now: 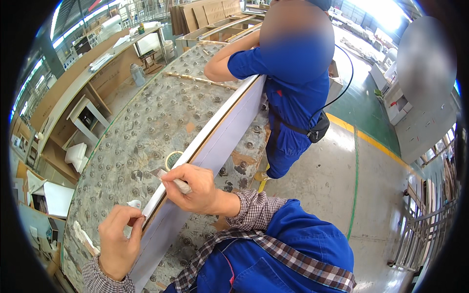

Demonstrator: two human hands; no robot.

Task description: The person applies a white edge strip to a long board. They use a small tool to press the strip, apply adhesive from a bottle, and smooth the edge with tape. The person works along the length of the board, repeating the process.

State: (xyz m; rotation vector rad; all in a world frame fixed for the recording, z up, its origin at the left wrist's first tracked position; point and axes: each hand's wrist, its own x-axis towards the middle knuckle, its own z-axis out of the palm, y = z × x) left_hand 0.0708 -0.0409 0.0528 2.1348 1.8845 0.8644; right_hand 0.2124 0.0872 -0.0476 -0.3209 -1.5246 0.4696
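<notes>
A long panel (229, 139) with a pale lilac face and white top edge stands on edge across the ball-studded table (127, 161). My right hand (195, 190) grips a scraper (181, 185) by its pale handle at the white edge, its flat blade pointing left. My left hand (117, 234) pinches at that edge nearer me, thumb and forefinger close together; what is between them is too small to make out. A roll of tape (174, 159) lies behind the panel, and a small white item (133, 205) is just past my left hand.
A co-worker (293, 112) in blue stands at the panel's far end, with a black hose beside them. Wooden shelving (88, 95) lines the left, boards (200, 17) are stacked behind. A concrete floor (322, 185) with painted lines and metal racks (420, 224) are at right.
</notes>
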